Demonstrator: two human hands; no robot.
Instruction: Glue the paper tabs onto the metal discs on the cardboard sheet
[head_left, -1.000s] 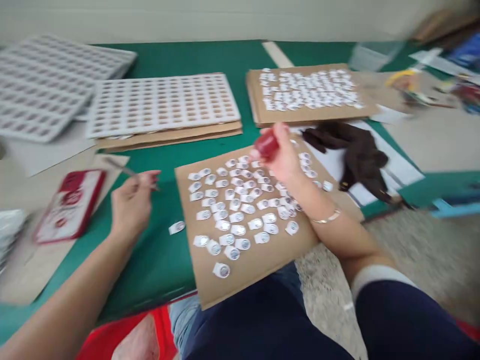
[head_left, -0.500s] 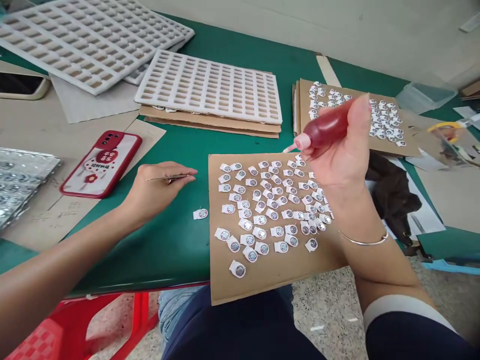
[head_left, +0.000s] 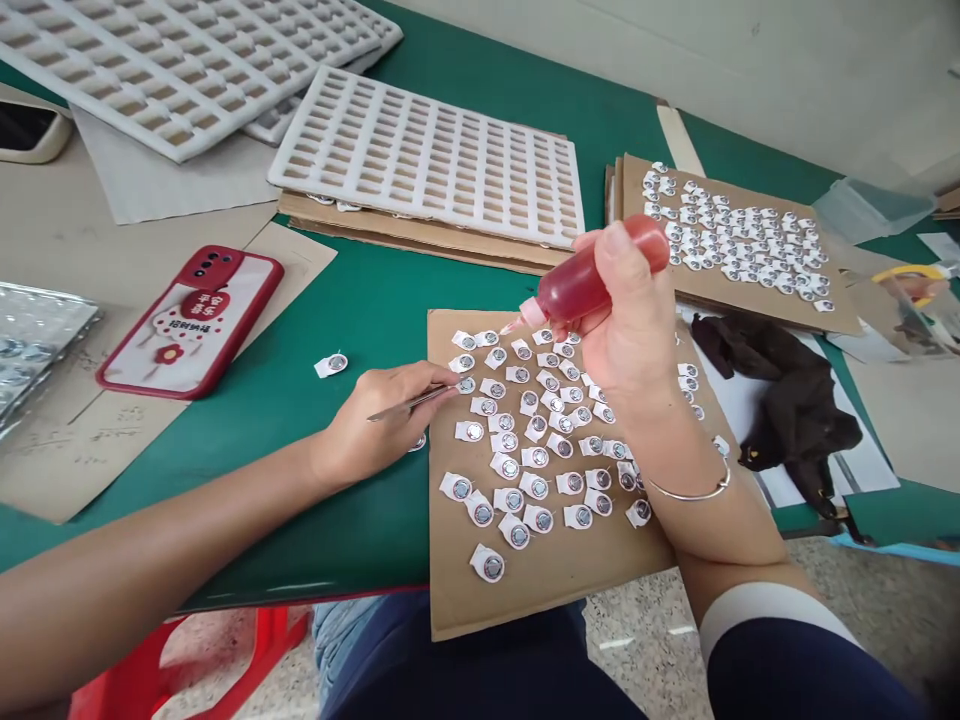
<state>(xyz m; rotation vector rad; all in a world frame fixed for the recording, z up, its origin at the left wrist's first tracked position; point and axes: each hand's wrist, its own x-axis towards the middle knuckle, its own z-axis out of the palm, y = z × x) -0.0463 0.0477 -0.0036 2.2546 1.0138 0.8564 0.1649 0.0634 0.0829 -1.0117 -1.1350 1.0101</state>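
My left hand [head_left: 386,415] is closed on thin metal tweezers [head_left: 405,405], their tips at a small white piece with a round silver disc [head_left: 466,385] near the left edge of a cardboard sheet [head_left: 555,590]. Whether the tips grip that piece, I cannot tell. My right hand [head_left: 634,330] is wrapped round a squeeze bottle [head_left: 576,288] of red liquid, tilted so its nozzle points down-left over the top rows. Several similar white pieces lie spread across the cardboard; my right hand and forearm hide some. One such piece [head_left: 331,364] lies on the green table, another is partly hidden under my left hand.
White slotted trays [head_left: 435,160] stand at the back, one on cardboard. A red-cased phone [head_left: 191,325] lies to the left. At the back right is another cardboard sheet [head_left: 765,310] of pieces. Dark cloth [head_left: 802,410] and yellow-handled scissors [head_left: 911,272] are on the right.
My left hand has moved right with the tweezers, onto the cardboard's left edge, uncovering a piece on the table. My right hand has brought the bottle left and lower over the top rows.
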